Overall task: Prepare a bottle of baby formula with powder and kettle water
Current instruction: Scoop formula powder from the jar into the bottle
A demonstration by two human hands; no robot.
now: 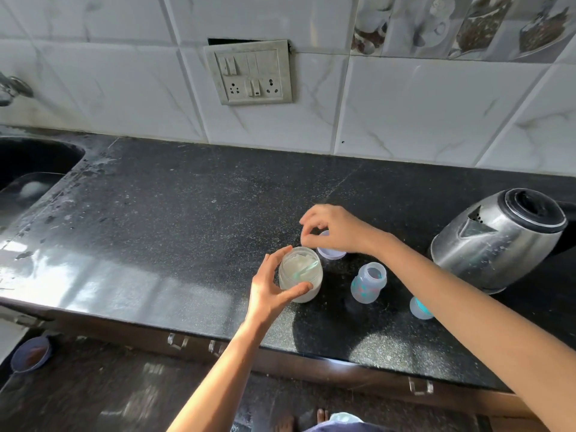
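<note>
On the black tabletop (187,219) near its front edge, your left hand (271,294) cups the open powder jar (300,275), thumb and fingers grasping its sides. Your right hand (333,229) hovers just behind the jar, its grip pinched on the top of a pale scoop (307,265) whose bowl sits in the powder. A lid (331,254) lies under that hand. Right of the jar stands the open bottle (368,282), its cap (419,308) beyond, and the steel kettle (498,241) farther right.
</note>
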